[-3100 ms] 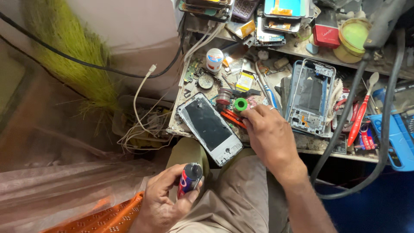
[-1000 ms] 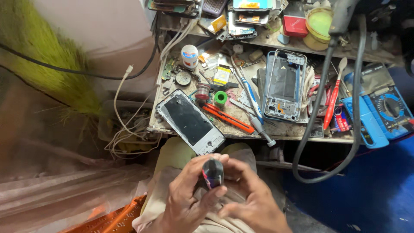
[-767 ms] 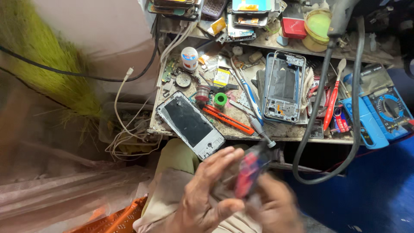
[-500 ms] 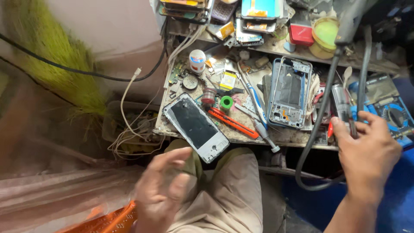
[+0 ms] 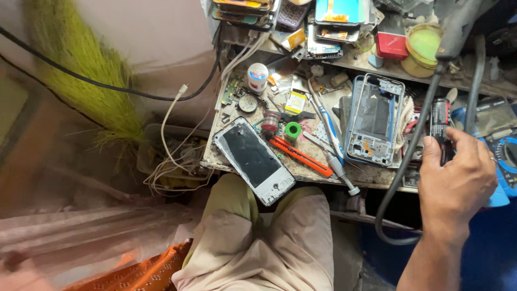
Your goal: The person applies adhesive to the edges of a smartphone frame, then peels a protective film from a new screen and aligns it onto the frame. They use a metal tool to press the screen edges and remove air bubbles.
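The right hand (image 5: 456, 178) closes its fingers around a small dark can (image 5: 440, 125) at the crowded bench's (image 5: 371, 173) right edge, beside one black hose (image 5: 409, 156). One phone (image 5: 253, 160) overhangs the front edge. The left hand is out of view.

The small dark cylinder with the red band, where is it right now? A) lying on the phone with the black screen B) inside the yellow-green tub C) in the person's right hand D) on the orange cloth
C: the right hand is closed around the small dark cylinder with the red band, at the right end of the cluttered workbench; the left hand is out of view.
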